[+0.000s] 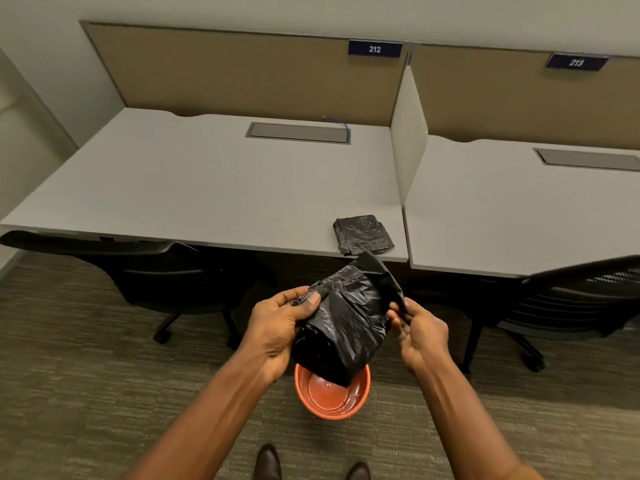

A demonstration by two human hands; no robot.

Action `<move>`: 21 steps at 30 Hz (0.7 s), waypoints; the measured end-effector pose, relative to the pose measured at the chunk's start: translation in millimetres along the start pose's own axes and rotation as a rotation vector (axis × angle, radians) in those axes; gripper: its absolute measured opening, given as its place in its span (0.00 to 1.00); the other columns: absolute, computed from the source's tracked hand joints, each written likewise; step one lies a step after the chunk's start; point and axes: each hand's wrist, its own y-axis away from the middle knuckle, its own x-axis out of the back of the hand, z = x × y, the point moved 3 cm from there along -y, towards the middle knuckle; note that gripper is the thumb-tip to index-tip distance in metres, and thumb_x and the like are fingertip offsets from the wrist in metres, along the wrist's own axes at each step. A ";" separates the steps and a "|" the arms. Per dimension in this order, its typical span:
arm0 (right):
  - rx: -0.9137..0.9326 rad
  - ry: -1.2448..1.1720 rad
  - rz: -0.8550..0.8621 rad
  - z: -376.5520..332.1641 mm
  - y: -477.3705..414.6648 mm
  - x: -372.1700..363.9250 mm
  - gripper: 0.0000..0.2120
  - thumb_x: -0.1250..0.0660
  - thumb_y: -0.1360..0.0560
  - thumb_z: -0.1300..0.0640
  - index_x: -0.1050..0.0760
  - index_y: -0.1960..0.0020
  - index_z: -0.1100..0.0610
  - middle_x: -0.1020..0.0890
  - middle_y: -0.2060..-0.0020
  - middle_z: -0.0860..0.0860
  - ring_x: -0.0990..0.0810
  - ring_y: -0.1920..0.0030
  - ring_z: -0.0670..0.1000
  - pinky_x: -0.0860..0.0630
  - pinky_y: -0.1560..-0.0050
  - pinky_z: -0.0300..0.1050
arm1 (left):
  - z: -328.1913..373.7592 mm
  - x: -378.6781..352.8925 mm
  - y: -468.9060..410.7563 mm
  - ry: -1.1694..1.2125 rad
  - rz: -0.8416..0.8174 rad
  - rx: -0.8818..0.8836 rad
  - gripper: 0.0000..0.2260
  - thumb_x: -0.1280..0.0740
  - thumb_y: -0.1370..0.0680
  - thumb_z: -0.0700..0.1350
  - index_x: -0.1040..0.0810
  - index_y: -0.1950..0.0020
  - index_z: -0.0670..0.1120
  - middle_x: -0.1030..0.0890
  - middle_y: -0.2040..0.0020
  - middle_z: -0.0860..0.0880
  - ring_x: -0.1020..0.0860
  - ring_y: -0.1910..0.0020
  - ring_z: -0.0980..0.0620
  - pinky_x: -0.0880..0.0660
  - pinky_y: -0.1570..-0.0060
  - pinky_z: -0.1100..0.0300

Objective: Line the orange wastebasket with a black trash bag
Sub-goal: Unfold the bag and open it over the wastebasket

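The orange wastebasket (332, 398) stands on the carpet just ahead of my feet, its inside bare. Above it I hold a crumpled, partly unfolded black trash bag (346, 323). My left hand (277, 327) pinches the bag's upper left edge with thumb and fingers. My right hand (417, 329) grips its upper right edge. The bag's lower end hangs over the basket's far rim and hides part of it. A second black bag (362, 234), still folded flat, lies on the desk near its front right corner.
Grey desk 212 (194, 181) is straight ahead, with a white divider (408, 140) and desk 213 (519, 209) to the right. Black office chairs sit at left (166, 271) and right (571, 299). My shoes (270, 462) show at the bottom edge.
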 end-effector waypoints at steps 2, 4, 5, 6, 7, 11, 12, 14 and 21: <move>-0.020 0.001 -0.037 1.0 4.1 -1.7 0.14 0.35 0.16 0.66 0.24 0.31 0.68 0.12 0.59 0.61 0.12 0.68 0.51 0.17 0.70 0.40 | -3.4 3.3 2.6 -0.029 -0.006 0.012 0.14 0.25 0.22 0.32 0.15 0.37 0.35 0.09 0.54 0.41 0.09 0.61 0.48 0.15 0.65 0.59; -0.011 0.053 -0.059 3.3 12.8 -5.0 0.19 0.35 0.16 0.67 0.31 0.25 0.65 0.14 0.50 0.64 0.12 0.62 0.55 0.13 0.61 0.46 | -7.5 5.1 3.4 -0.036 0.003 0.033 0.11 0.26 0.22 0.32 0.14 0.39 0.34 0.09 0.56 0.41 0.10 0.63 0.49 0.15 0.66 0.59; 0.013 0.095 -0.071 4.6 18.9 -6.8 0.22 0.34 0.16 0.67 0.34 0.24 0.61 0.15 0.48 0.64 0.13 0.60 0.55 0.14 0.57 0.48 | -9.3 6.5 3.1 -0.037 0.015 0.037 0.10 0.26 0.21 0.33 0.14 0.40 0.34 0.09 0.56 0.41 0.11 0.63 0.50 0.15 0.66 0.59; 0.043 0.140 -0.096 5.9 26.4 -9.3 0.24 0.32 0.17 0.66 0.35 0.24 0.58 0.16 0.47 0.65 0.14 0.61 0.55 0.15 0.57 0.48 | -11.0 8.2 2.7 -0.046 0.029 0.026 0.10 0.25 0.22 0.34 0.14 0.41 0.34 0.10 0.55 0.41 0.11 0.63 0.50 0.15 0.65 0.59; 0.077 0.189 -0.139 7.3 35.1 -12.5 0.24 0.29 0.18 0.64 0.34 0.26 0.58 0.16 0.46 0.65 0.14 0.63 0.54 0.15 0.60 0.47 | -12.5 10.7 1.7 -0.067 0.047 0.003 0.10 0.24 0.22 0.35 0.13 0.41 0.35 0.10 0.53 0.41 0.11 0.62 0.51 0.15 0.65 0.60; 0.245 0.395 -0.408 18.9 77.3 -24.5 0.24 0.20 0.24 0.53 0.25 0.33 0.53 0.14 0.45 0.61 0.12 0.59 0.51 0.17 0.64 0.40 | -16.4 21.1 0.2 -0.105 0.125 -0.078 0.13 0.20 0.25 0.41 0.13 0.44 0.37 0.10 0.53 0.40 0.11 0.59 0.48 0.16 0.62 0.56; 0.315 0.475 -0.464 21.8 88.2 -26.0 0.25 0.19 0.27 0.48 0.23 0.34 0.51 0.13 0.46 0.57 0.12 0.55 0.51 0.16 0.60 0.41 | -17.6 22.7 0.8 -0.082 0.129 -0.072 0.13 0.19 0.26 0.42 0.14 0.45 0.37 0.10 0.57 0.42 0.11 0.62 0.49 0.16 0.66 0.57; 0.455 0.631 -0.557 27.1 105.9 -28.0 0.28 0.19 0.31 0.40 0.22 0.36 0.47 0.12 0.47 0.47 0.12 0.48 0.50 0.15 0.51 0.45 | -20.0 26.3 1.9 -0.047 0.138 -0.051 0.16 0.17 0.30 0.45 0.14 0.48 0.39 0.10 0.61 0.42 0.11 0.65 0.48 0.16 0.68 0.57; 0.701 0.906 -0.443 45.4 105.3 -31.8 0.08 0.23 0.24 0.60 0.14 0.48 0.49 0.12 0.55 0.44 0.14 0.52 0.43 0.15 0.49 0.50 | -18.8 42.2 -0.6 -0.150 0.190 -0.090 0.31 0.13 0.45 0.61 0.13 0.52 0.42 0.09 0.55 0.40 0.09 0.55 0.41 0.13 0.51 0.44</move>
